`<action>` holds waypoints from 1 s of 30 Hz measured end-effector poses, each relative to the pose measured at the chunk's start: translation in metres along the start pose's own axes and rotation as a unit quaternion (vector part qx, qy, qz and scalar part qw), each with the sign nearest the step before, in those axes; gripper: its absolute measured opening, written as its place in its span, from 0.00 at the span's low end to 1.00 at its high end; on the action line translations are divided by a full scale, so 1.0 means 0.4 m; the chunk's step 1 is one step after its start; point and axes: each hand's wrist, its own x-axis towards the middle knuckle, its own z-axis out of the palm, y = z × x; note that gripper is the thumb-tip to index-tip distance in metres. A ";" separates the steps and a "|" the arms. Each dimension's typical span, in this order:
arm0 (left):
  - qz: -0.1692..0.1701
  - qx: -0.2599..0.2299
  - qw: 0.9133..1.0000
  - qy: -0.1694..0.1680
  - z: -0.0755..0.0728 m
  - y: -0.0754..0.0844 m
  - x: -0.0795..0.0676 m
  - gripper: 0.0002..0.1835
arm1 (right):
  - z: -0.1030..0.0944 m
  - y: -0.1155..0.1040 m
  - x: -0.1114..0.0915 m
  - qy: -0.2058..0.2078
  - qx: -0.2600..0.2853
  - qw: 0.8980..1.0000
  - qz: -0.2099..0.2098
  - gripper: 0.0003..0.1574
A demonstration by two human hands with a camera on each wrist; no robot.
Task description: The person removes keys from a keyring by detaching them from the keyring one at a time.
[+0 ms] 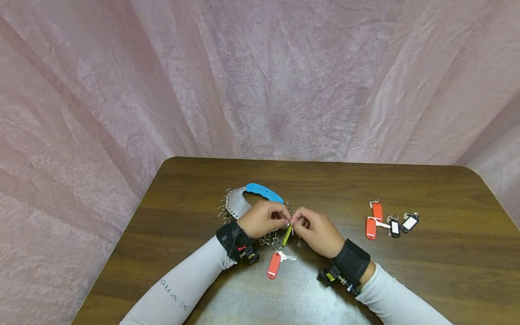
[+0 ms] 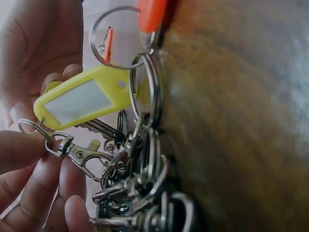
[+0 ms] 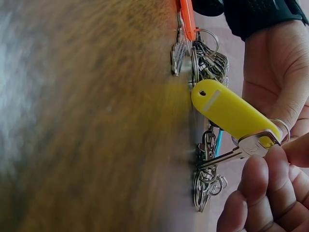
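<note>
Both hands meet over the front of a curved metal key holder (image 1: 235, 203) with a blue handle (image 1: 264, 192) and several clasps along its edge. My left hand (image 1: 262, 220) pinches a small split ring (image 2: 30, 124) joined to a swivel clasp (image 2: 79, 153). My right hand (image 1: 318, 230) pinches a silver key (image 3: 251, 145) at its bow, close to that ring. From the ring hangs a yellow key tag (image 3: 231, 108) with a white label window. An orange-red key tag (image 1: 274, 265) with a key lies on the table just below the hands.
To the right on the wooden table (image 1: 438, 280) lie two orange-red key tags (image 1: 377, 211) and two black key tags (image 1: 409, 223) with white labels. A pink curtain (image 1: 260, 81) hangs behind the table's far edge.
</note>
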 end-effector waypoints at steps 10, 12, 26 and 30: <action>-0.002 0.005 1.000 0.003 0.002 -0.003 0.001 0.06 | 0.000 -0.001 -0.002 -0.001 0.002 1.000 0.007 0.03; -0.004 0.005 1.000 0.003 0.003 -0.004 0.001 0.06 | 0.000 -0.001 -0.003 -0.002 0.003 1.000 0.008 0.03; -0.004 0.005 1.000 -0.004 0.003 -0.008 0.004 0.07 | -0.002 -0.002 -0.001 0.017 -0.005 1.000 -0.011 0.04; -0.005 0.006 1.000 -0.004 0.004 -0.008 0.004 0.06 | -0.004 -0.004 -0.002 0.021 -0.007 1.000 -0.010 0.04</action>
